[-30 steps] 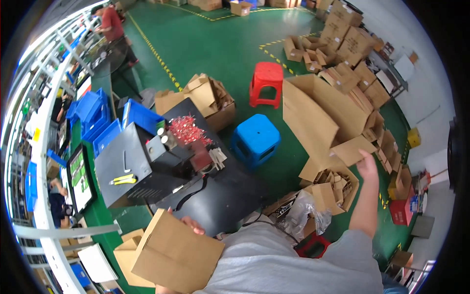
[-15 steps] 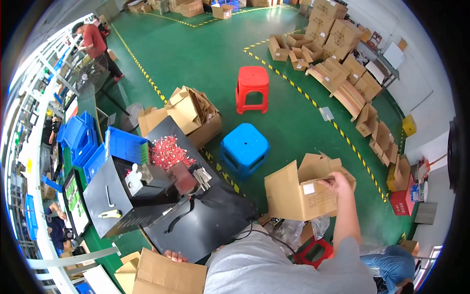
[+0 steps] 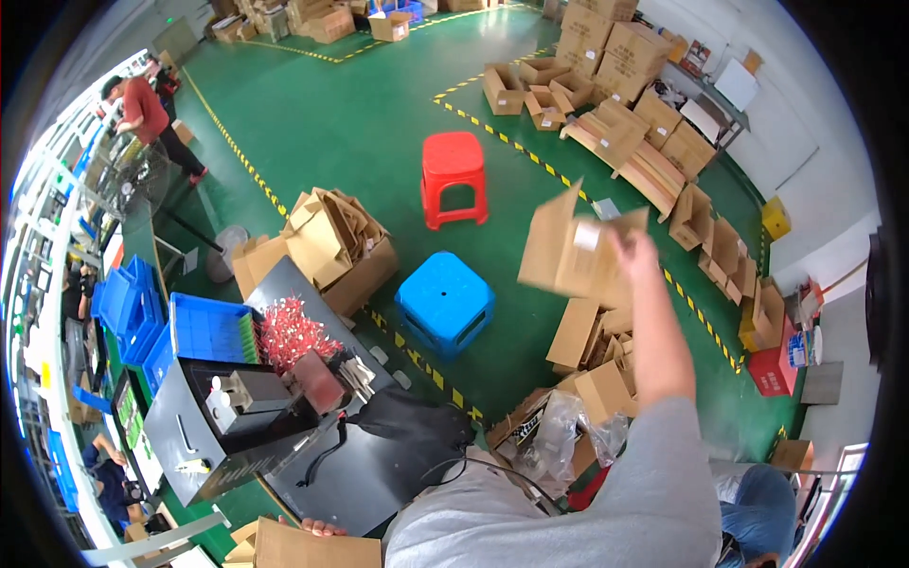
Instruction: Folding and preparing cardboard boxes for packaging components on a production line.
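My right hand (image 3: 638,254), at the end of an outstretched arm, grips the edge of an open cardboard box (image 3: 579,254). That box is raised and tilted, its flaps spread and a white label on its side; it is slightly blurred. Below it stand more cardboard boxes (image 3: 598,386) with folded pieces in them. At the lower left, my left hand (image 3: 322,527) has its fingers curled over the edge of another cardboard box (image 3: 317,551), by the black tabletop (image 3: 331,478). My left palm and thumb are hidden.
A blue stool (image 3: 445,301) and a red stool (image 3: 454,175) stand ahead. A black machine (image 3: 237,417), red-and-white wire parts (image 3: 292,331) and blue bins (image 3: 213,327) are on the left bench. Clear plastic bags (image 3: 559,440) lie beside me. A person in red (image 3: 144,112) stands far left.
My right hand has lifted the cardboard box up and away from me, uncovering the boxes and plastic bags beneath. My left hand stays at its box. The whole view has shifted slightly.
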`<move>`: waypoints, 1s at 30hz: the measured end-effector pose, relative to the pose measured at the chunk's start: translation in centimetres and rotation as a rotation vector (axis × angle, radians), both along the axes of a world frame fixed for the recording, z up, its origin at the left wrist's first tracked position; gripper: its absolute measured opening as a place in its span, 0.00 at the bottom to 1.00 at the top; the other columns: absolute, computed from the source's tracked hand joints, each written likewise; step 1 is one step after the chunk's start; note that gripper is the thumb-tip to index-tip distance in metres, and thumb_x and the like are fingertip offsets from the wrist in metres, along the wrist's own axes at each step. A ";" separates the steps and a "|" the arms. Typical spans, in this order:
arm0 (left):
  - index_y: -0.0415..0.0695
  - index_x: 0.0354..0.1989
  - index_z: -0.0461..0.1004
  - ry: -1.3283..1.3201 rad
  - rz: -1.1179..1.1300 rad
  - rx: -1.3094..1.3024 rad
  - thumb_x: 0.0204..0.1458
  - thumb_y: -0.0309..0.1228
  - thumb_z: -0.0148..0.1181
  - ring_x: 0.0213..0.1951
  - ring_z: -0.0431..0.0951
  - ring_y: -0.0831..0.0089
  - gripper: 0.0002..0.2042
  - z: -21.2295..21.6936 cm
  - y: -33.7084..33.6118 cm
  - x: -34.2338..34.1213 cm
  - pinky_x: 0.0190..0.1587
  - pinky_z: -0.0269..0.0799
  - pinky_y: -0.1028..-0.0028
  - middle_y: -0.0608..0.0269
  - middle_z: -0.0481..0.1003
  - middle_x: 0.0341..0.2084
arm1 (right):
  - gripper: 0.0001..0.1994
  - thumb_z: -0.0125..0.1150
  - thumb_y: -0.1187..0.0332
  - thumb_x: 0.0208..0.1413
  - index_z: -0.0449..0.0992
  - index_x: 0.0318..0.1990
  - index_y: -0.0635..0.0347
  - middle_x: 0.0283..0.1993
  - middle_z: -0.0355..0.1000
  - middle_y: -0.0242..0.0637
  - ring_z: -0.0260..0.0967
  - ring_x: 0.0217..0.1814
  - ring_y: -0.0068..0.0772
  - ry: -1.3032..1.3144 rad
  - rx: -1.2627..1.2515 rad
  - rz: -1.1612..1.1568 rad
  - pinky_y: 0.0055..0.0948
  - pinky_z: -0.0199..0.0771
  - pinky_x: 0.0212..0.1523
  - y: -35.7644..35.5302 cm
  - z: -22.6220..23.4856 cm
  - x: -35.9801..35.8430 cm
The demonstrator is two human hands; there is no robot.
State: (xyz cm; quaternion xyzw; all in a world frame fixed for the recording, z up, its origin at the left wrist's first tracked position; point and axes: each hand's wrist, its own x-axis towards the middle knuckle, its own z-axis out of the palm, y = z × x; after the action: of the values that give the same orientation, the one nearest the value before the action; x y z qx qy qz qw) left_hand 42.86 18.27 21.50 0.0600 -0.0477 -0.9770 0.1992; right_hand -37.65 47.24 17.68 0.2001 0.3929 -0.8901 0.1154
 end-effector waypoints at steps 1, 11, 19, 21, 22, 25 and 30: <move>0.44 0.45 0.75 -0.008 -0.003 -0.001 0.63 0.66 0.21 0.53 0.73 0.58 0.40 -0.1 -0.1 -0.3 0.64 0.59 0.55 0.53 0.78 0.44 | 0.13 0.54 0.79 0.58 0.67 0.50 0.72 0.53 0.70 0.55 0.73 0.54 0.54 0.184 -0.013 -0.014 0.52 0.82 0.56 -0.6 2.8 -2.9; 0.45 0.44 0.76 -0.047 -0.018 -0.005 0.63 0.66 0.23 0.52 0.74 0.61 0.39 -0.2 -0.4 -1.3 0.63 0.58 0.57 0.56 0.79 0.44 | 0.26 0.55 0.55 0.66 0.64 0.64 0.63 0.63 0.69 0.45 0.67 0.65 0.39 0.619 0.343 0.503 0.36 0.66 0.66 -2.1 19.4 -6.8; 0.43 0.47 0.75 0.014 0.051 -0.003 0.64 0.65 0.21 0.56 0.73 0.58 0.40 -0.8 2.0 0.4 0.65 0.59 0.55 0.52 0.78 0.46 | 0.11 0.69 0.67 0.49 0.76 0.36 0.62 0.30 0.77 0.34 0.73 0.26 0.22 0.340 1.164 1.346 0.26 0.70 0.23 -7.9 -7.0 19.3; 0.47 0.49 0.74 0.021 0.057 -0.006 0.63 0.66 0.25 0.56 0.71 0.64 0.37 -1.3 2.4 1.4 0.65 0.55 0.57 0.57 0.77 0.48 | 0.31 0.73 0.57 0.48 0.72 0.54 0.70 0.43 0.78 0.46 0.76 0.43 0.36 0.392 1.192 1.288 0.36 0.77 0.43 -7.9 -12.7 27.8; 0.47 0.49 0.74 0.000 0.087 -0.016 0.63 0.66 0.25 0.56 0.71 0.64 0.37 -1.3 3.1 2.6 0.65 0.55 0.57 0.57 0.77 0.48 | 0.40 0.74 0.55 0.47 0.65 0.62 0.72 0.52 0.74 0.54 0.73 0.54 0.43 0.277 1.129 1.413 0.39 0.74 0.55 -10.4 -8.7 31.6; 0.47 0.47 0.75 -0.034 0.130 0.014 0.63 0.66 0.27 0.54 0.73 0.65 0.36 -1.5 3.9 3.7 0.64 0.55 0.59 0.59 0.78 0.46 | 0.50 0.75 0.49 0.44 0.54 0.68 0.72 0.66 0.61 0.63 0.61 0.70 0.54 0.376 1.056 1.424 0.40 0.63 0.68 -12.7 -10.8 38.4; 0.48 0.41 0.79 -0.157 0.216 0.098 0.63 0.65 0.31 0.48 0.76 0.68 0.35 0.6 6.4 4.5 0.62 0.57 0.64 0.62 0.80 0.41 | 0.58 0.74 0.46 0.43 0.44 0.73 0.67 0.70 0.55 0.60 0.55 0.72 0.58 0.649 1.103 1.578 0.40 0.59 0.71 -17.7 -6.6 44.5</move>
State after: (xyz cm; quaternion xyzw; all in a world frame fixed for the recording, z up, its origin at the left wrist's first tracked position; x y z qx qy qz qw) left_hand 47.32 24.65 22.09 0.1508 -0.0087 -0.9433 0.2955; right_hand 6.81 29.56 11.10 -0.3423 0.7811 -0.2660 0.4494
